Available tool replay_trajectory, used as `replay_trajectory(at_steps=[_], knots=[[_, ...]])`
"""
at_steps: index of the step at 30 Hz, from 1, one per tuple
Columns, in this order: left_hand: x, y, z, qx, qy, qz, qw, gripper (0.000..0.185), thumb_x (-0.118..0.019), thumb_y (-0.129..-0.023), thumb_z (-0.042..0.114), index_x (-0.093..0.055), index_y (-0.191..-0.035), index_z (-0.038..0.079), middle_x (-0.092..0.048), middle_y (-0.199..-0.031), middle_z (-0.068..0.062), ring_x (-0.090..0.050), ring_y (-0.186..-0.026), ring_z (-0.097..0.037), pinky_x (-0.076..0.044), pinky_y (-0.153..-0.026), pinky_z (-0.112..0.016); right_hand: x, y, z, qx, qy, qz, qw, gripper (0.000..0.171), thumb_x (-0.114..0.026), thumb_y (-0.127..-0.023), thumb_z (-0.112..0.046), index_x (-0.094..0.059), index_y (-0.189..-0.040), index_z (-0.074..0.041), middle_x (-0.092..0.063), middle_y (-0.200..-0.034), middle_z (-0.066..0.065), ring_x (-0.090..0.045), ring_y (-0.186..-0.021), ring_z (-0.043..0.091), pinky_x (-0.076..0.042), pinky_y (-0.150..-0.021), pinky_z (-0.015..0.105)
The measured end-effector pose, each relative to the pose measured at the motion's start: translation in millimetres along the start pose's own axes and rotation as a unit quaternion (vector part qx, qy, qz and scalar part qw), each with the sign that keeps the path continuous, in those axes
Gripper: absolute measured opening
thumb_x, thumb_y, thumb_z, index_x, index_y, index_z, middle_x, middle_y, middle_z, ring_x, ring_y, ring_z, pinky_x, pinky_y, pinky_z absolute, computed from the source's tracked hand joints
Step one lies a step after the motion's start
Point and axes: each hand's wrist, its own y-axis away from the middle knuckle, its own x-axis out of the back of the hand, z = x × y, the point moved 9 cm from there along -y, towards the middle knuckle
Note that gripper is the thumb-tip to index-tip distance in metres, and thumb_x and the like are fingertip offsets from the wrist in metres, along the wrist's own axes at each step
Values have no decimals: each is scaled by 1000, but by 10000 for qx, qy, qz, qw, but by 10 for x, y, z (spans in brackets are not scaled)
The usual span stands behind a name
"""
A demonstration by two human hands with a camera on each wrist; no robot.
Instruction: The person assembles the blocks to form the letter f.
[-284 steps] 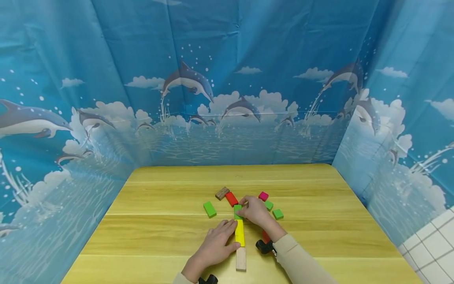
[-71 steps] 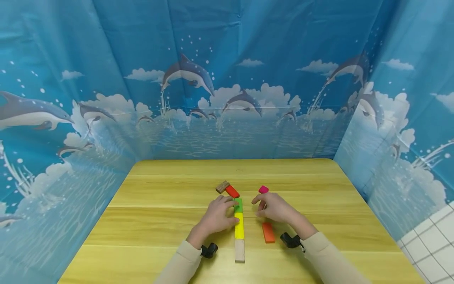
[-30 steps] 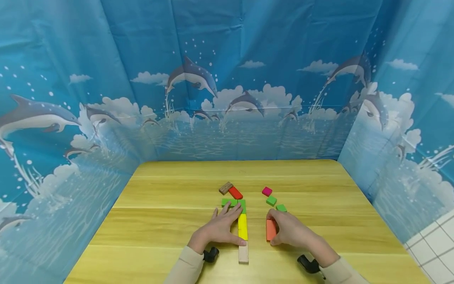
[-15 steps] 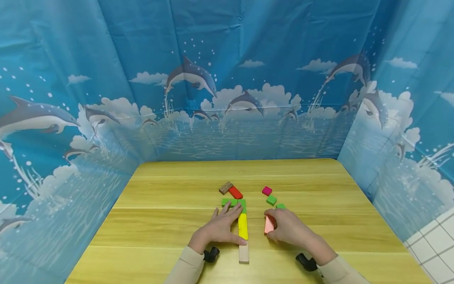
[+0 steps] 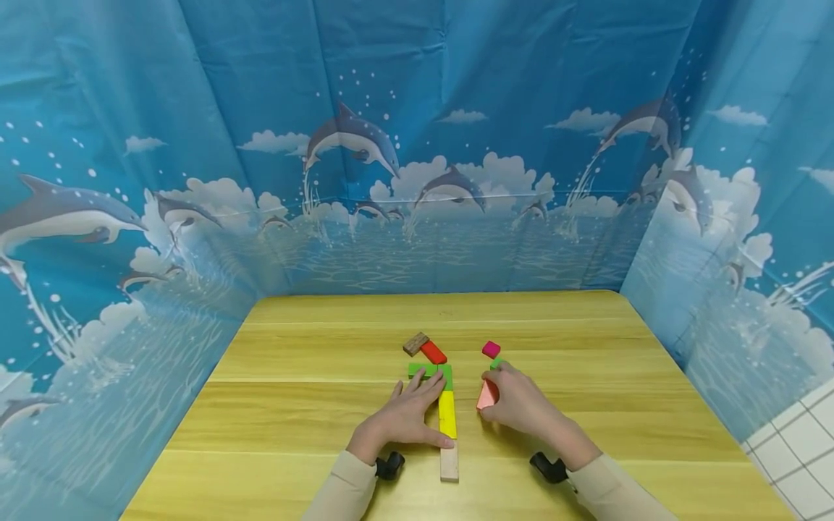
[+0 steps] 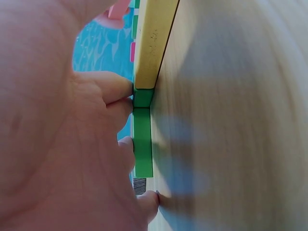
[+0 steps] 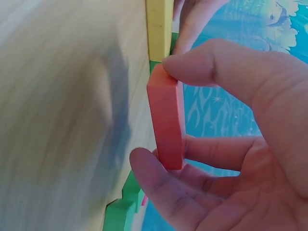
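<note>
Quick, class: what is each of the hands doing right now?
Left hand: open, fingers flat against the green blocks.
Right hand: pinching the orange block.

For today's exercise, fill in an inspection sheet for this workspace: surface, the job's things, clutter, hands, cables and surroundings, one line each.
Surface: wooden table, pale yellow boards.
Job's things: orange block lifted and tilted off the table; flat row of natural block, yellow block and green blocks.
Clutter: brown block, red block and pink block lying loose farther back.
Hands: right hand pinches the orange block; left hand rests flat beside the row, fingertips touching the green blocks.
Cables: nothing seen.
Surroundings: blue dolphin-print backdrop on three sides.
</note>
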Motion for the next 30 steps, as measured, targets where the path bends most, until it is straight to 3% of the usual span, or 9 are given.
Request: replay_trajectory(at_steps=[13,22,30], knots=[[-12,-11,-20,9,-43,12,10000,112,-68,-80,74,-17,-163,18,-11,-169,1,3,-154,-31,-4,-117,-66,6,-252,-51,-36,-303,161,9994,51,-87,-74,-26,-72,-120,-10,-67,-106,2,-55,-83,17,-50,-74,36],[-9,-31,-39,-8,-28,21,10000,112,-68,-81,73,-16,-163,19,-10,-169,2,3,-154,-31,-3,-117,-66,-51,-457,-17,-240,-676,251,9971,47,-86,-79,-28,-72,-120,-9,-69,-113,5,-60,-90,19,-53,-80,40],[7,-22,-10,-2,58,-59,10000,110,-70,-82,69,-18,-163,16,-11,-169,0,2,-154,-31,-4,-115,-68,-92,-566,25,-408,-703,364,9960,47,-83,-83,-30,-71,-120,-5,-69,-110,8,-61,-89,22,-53,-76,42]])
